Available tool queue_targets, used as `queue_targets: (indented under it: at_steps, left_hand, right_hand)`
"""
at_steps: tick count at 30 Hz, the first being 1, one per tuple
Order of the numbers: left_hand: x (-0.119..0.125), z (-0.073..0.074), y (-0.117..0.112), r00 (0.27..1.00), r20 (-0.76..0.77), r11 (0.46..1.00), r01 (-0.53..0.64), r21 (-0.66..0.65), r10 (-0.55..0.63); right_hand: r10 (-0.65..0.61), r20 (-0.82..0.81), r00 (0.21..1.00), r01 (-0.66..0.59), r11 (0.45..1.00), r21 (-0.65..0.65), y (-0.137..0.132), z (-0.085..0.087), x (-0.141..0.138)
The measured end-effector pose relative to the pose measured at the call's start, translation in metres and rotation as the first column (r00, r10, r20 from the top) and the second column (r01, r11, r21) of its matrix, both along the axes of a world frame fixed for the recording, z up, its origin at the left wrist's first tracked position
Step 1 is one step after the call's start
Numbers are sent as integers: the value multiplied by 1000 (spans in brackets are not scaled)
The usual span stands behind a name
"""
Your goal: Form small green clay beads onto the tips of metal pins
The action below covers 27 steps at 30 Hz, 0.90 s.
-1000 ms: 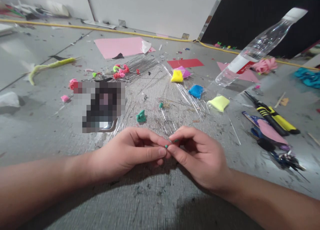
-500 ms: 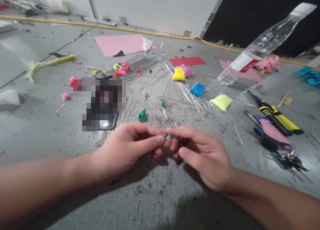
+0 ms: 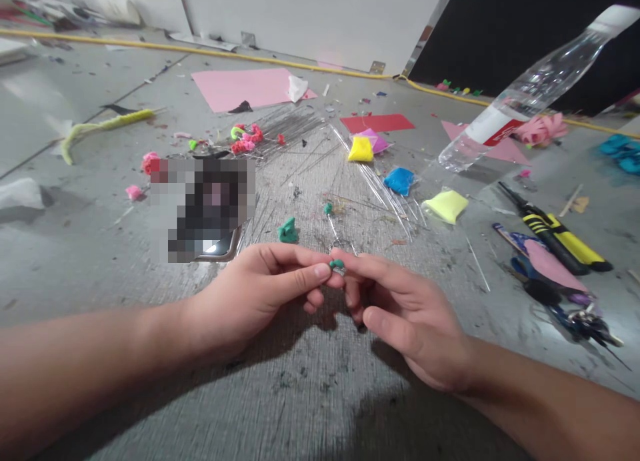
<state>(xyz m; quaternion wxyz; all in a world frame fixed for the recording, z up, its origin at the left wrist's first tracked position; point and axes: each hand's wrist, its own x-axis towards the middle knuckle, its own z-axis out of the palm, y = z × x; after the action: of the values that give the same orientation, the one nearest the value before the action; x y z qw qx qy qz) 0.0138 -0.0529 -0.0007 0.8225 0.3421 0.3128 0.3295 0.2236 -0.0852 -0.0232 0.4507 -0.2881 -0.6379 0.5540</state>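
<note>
My left hand (image 3: 273,277) pinches a small piece of green clay (image 3: 336,264) between thumb and index finger; a bit of thin wire seems to show beneath it. The index fingertip of my right hand (image 3: 413,314) touches the same clay from the right, with its thumb held apart and its other fingers curled loosely. Just beyond the fingertips, a twisted wire (image 3: 334,231) carries a small green clay ball (image 3: 328,208) at its far end. A larger lump of green clay (image 3: 288,230) lies to the left of that wire.
A phone (image 3: 220,247), partly blurred out, lies at left. Packets of yellow clay (image 3: 361,149), blue clay (image 3: 399,180) and pale yellow clay (image 3: 446,207) sit beyond, near loose wires (image 3: 383,194). At right are a tilted plastic bottle (image 3: 530,91) and a black-yellow tool (image 3: 560,237).
The right index finger has shifted slightly, and the green clay between the fingertips now shows as one larger piece. The left hand keeps its pinch. The view has moved a little.
</note>
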Motion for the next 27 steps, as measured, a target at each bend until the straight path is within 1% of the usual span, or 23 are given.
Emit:
queue_targets:
  at_steps: [10, 19, 27]
  left_hand:
    - [1, 0, 1, 998, 61, 1000, 8, 1, -8]
    - [1, 0, 1, 999, 29, 1000, -24, 13, 24]
    - [2, 1, -2, 999, 23, 999, -45, -4, 45]
  right_hand:
    - [22, 0, 1000, -22, 999, -23, -1, -1, 1]
    - [45, 2, 999, -45, 999, 22, -1, -4, 1]
    - [57, -7, 998, -57, 998, 26, 0, -3, 0]
